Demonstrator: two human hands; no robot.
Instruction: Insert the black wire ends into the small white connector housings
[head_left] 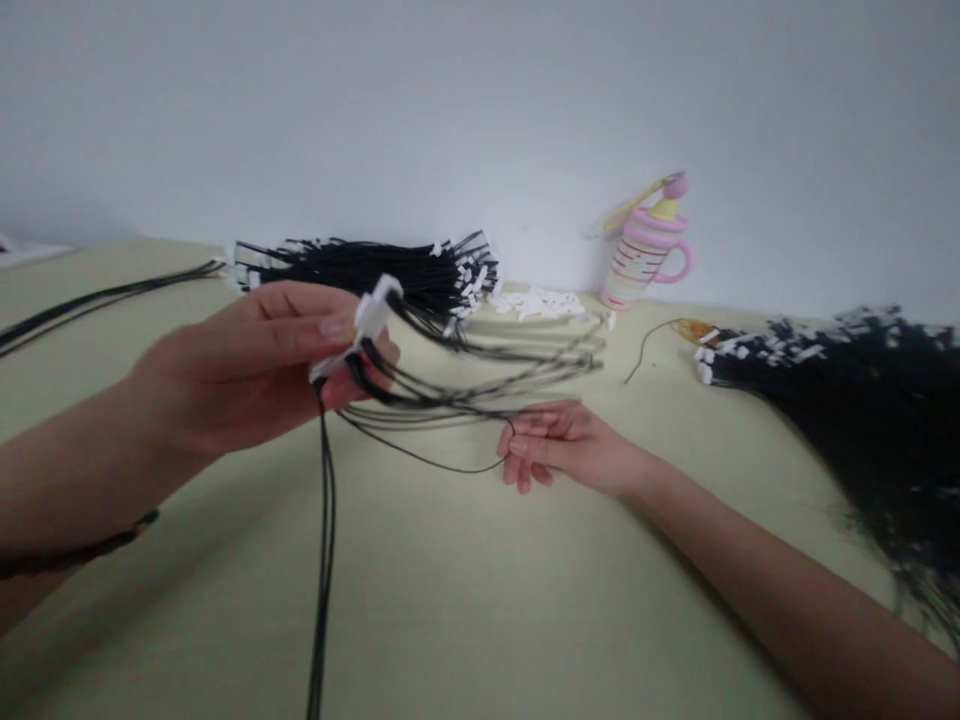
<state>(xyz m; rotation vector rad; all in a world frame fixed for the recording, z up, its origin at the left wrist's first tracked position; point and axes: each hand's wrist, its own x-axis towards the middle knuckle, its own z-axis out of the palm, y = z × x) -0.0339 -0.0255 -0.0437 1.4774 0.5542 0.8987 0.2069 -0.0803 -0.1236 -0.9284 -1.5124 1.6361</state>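
Between the thumb and fingers of my left hand (262, 355) is a white connector (373, 315), raised above the table. Several black wires (420, 395) run out of it, some to the right and a pair hanging straight down past the bottom of the view. Lower and to the right, my right hand (551, 445) pinches a single thin black wire (457, 468) that curves over from the connector. Its fingertips are close together. The free wire ends on the right are blurred by motion.
A heap of black wires with white connectors (360, 262) lies at the back. Beside it are loose small white pieces (540, 302) and a pink-and-white striped cup (637, 255) against the wall. A large black wire bundle (862, 400) spreads at the right. More wires (105, 297) reach in from the left.
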